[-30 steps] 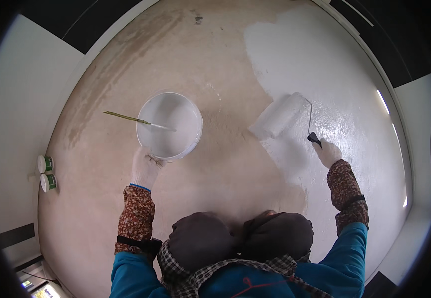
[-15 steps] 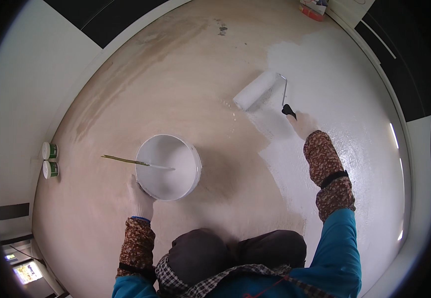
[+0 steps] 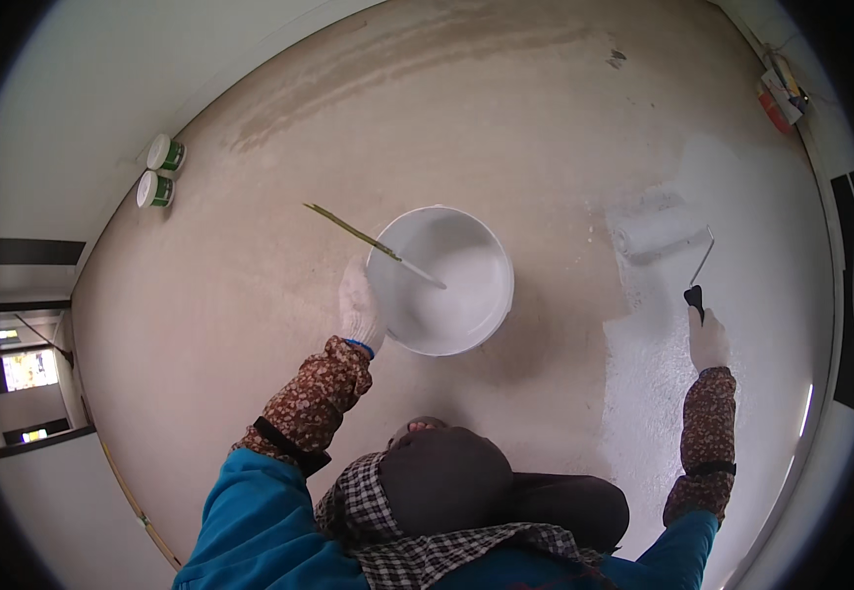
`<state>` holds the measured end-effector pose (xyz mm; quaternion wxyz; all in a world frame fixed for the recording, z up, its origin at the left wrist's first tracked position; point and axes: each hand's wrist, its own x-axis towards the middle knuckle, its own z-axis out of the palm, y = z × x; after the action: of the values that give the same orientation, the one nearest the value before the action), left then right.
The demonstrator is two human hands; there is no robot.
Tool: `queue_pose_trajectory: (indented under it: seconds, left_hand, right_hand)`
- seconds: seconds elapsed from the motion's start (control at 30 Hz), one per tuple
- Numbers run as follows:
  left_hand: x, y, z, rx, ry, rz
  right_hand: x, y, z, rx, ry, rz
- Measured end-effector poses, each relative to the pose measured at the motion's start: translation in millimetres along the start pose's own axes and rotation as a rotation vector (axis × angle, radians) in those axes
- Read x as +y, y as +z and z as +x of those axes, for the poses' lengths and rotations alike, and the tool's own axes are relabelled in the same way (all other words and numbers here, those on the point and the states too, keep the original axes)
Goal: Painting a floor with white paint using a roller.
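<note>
A white bucket [image 3: 502, 285] of white paint stands on the floor in front of my knees. My left hand [image 3: 359, 305], in a white knit glove, grips its left side at the rim. A thin greenish stick [image 3: 353, 230] leans over that rim, its lower end coated white and resting in the paint. Out to the right, my gloved right hand [image 3: 708, 339] is wrapped round the black handle of a paint roller [image 3: 660, 233]. The roller's white sleeve lies on the floor at the left border of the wet white coat [image 3: 653, 403].
Bare beige floor [image 3: 250, 295] spreads to the left and far side. Two small white-and-green tubs [image 3: 155, 189] stand by the left wall. A red-and-white item [image 3: 779, 105] sits against the far right wall. A doorway [image 3: 29, 369] opens at the left.
My view has turned, so everything sits at another angle. The roller has shifted against the floor and white now surrounds its sleeve. Both hands keep their holds.
</note>
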<state>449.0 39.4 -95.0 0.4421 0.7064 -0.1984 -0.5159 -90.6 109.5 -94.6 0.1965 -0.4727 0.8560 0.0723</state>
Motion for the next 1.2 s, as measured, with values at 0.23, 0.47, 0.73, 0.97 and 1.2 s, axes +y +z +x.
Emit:
queue_pose_trajectory:
  seconds: [0.23, 0.47, 0.73, 0.97, 1.2]
  left_hand:
    - [-3.7, 4.3, 4.4, -0.004, 0.010, 0.014]
    - [11.0, 9.4, -3.4, -0.064, -0.062, -0.117]
    - [6.4, 8.9, -3.3, -0.078, -0.010, -0.062]
    - [7.8, 10.5, -2.5, -0.077, -0.082, -0.108]
    - [8.3, 8.0, -3.5, -0.164, 0.009, -0.101]
  right_hand:
    - [-68.7, 24.4, 47.8, 0.101, -0.060, 0.127]
    - [-86.7, 34.9, -24.0, -0.034, -0.019, 0.080]
    - [2.7, 47.7, -190.1, -0.243, 0.088, -0.058]
    - [35.1, 48.8, -215.8, -0.197, 0.149, -0.078]
    - [-18.2, 38.0, -102.8, -0.079, 0.219, 0.079]
